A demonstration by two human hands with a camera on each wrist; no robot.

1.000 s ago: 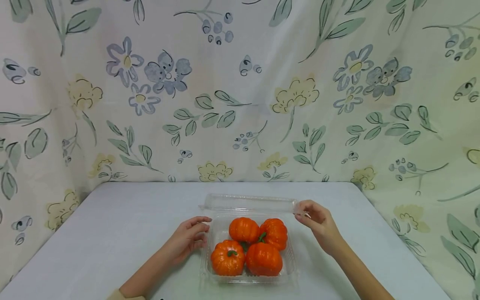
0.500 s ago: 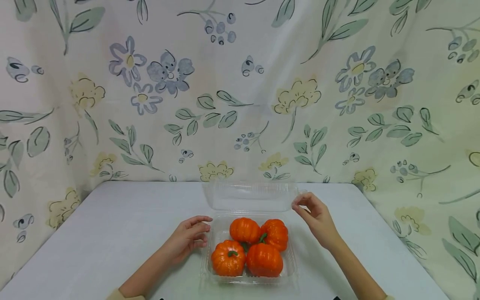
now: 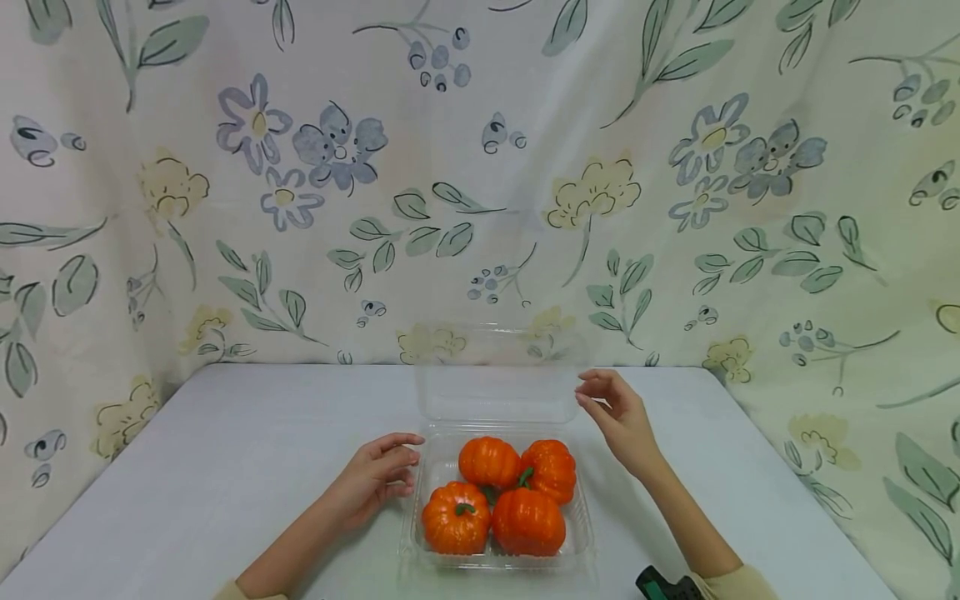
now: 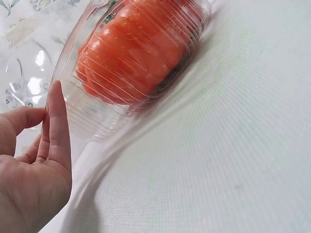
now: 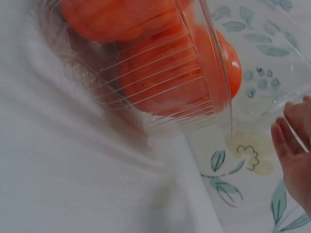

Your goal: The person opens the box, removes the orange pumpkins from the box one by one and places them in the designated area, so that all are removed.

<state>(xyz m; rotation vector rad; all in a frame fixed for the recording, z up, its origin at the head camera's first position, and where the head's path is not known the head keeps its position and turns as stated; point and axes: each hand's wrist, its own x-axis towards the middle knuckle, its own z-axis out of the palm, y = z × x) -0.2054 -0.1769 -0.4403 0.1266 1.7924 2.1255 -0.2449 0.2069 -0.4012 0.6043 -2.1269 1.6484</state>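
Observation:
A clear plastic clamshell container (image 3: 498,563) sits on the table with its hinged lid (image 3: 495,396) raised at the back. Inside it are several small orange pumpkins (image 3: 528,521) with green stems. My left hand (image 3: 378,479) is at the container's left side. In the left wrist view its thumb and fingers (image 4: 59,126) pinch the rim beside a pumpkin (image 4: 129,58). My right hand (image 3: 621,421) is at the lid's right edge, thumb and fingertips pinching it. The right wrist view shows that hand (image 5: 296,150) at the frame's right side, with the ribbed container wall (image 5: 160,82) nearby.
A white cloth covers the table (image 3: 247,467). Behind it hangs a floral curtain (image 3: 465,275), seen partly through the clear lid. A dark device (image 3: 667,585) is by the right sleeve (image 3: 738,583) at the bottom edge.
The lid has swung up and away, its top edge now higher in the head view. My right hand has moved up and slightly left with it. The left hand and the pumpkins stay put.

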